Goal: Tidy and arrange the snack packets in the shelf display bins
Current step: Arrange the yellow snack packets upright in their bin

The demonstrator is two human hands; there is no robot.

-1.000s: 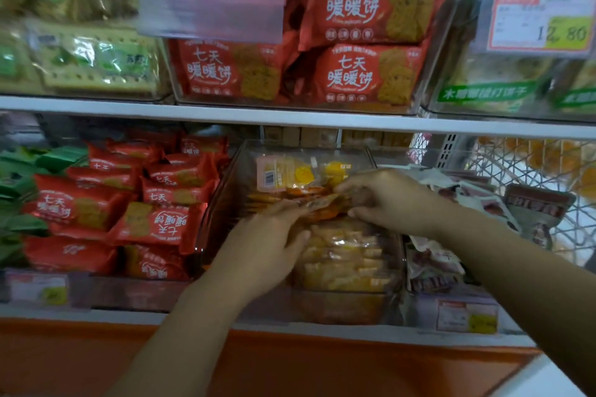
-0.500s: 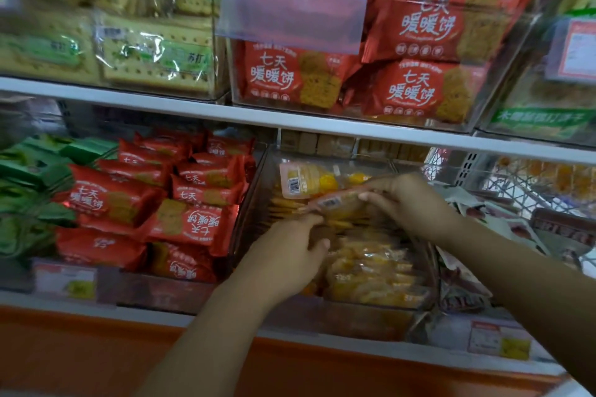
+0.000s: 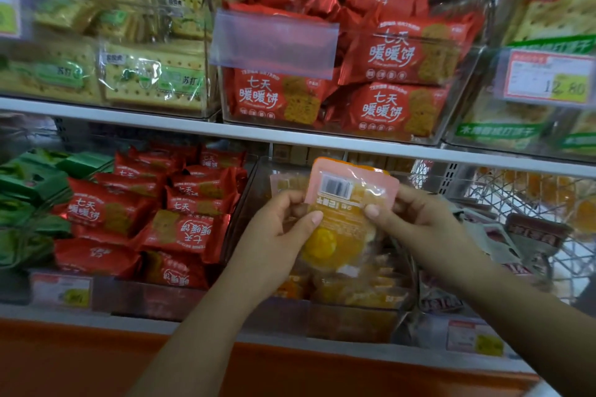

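Orange packet [image 3: 345,226] shows a barcode [image 3: 335,186]; red packets [image 3: 180,230] read 七天暖暖饼.

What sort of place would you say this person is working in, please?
Probably a shop's snack aisle: clear display bins full of red biscuit packets on white shelves, with a price tag reading 12.80.

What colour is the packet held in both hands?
The packet is orange-yellow with a pink top; head view shows it.
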